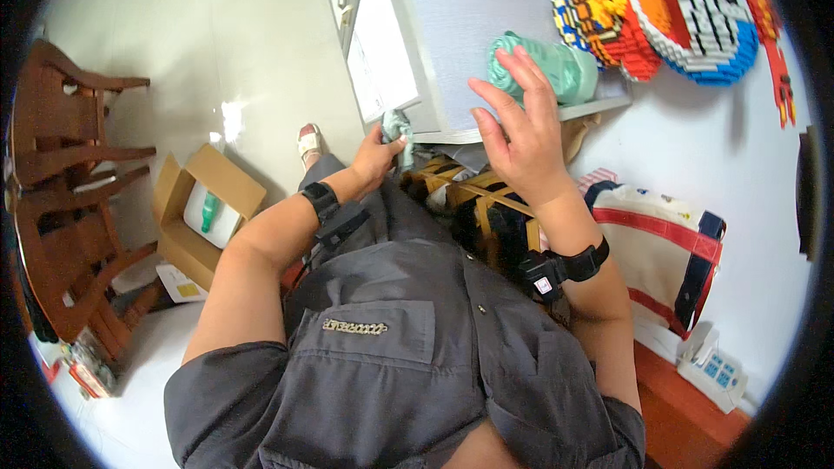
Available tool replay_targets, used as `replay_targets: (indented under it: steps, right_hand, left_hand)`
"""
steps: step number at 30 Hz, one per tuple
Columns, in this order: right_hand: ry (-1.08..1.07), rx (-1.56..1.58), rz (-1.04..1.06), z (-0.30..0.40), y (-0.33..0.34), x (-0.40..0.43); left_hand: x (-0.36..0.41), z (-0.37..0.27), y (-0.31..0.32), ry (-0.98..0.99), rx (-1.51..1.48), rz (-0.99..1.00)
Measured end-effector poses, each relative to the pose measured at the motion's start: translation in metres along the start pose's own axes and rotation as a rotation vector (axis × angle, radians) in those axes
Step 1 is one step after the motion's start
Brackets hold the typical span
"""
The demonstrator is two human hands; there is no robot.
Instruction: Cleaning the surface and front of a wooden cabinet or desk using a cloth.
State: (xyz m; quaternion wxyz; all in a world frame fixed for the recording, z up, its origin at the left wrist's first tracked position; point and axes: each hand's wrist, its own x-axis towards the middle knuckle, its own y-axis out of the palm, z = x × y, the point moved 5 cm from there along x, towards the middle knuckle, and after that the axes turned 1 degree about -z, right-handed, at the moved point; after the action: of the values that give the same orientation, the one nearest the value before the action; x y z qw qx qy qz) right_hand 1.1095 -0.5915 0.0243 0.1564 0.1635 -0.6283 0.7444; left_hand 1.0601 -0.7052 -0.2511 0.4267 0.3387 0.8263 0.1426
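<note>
My left hand (374,161) grips a crumpled, pale green piece of thin plastic or cloth (397,124) beside the front corner of a cabinet. Over the cabinet's grey top (449,6) my right hand (528,133) is raised with its fingers spread, holding nothing. Just beyond those fingers a roll of green plastic bags (554,68) lies on its side near the cabinet's edge. The fingertips overlap the roll in the picture; whether they touch it I cannot tell.
A toy-brick figure (690,19) stands behind the roll. Below my right arm are a canvas bag with red straps (658,228) and a power strip (713,371). On the left, an open cardboard box (189,208) holds a green bottle (209,212), near wooden chairs (78,150).
</note>
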Motion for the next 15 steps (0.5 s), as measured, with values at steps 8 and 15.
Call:
replay_targets:
  steps: [8,15]
  right_hand:
    - [0.009,0.029,0.038,0.001,0.015,0.008]
    - [0.005,0.002,0.065,0.003,0.02,0.009]
  left_hand:
    - [-0.032,-0.043,0.042,0.341,0.057,0.223]
    - [0.033,0.011,-0.017,0.042,0.16,-0.175]
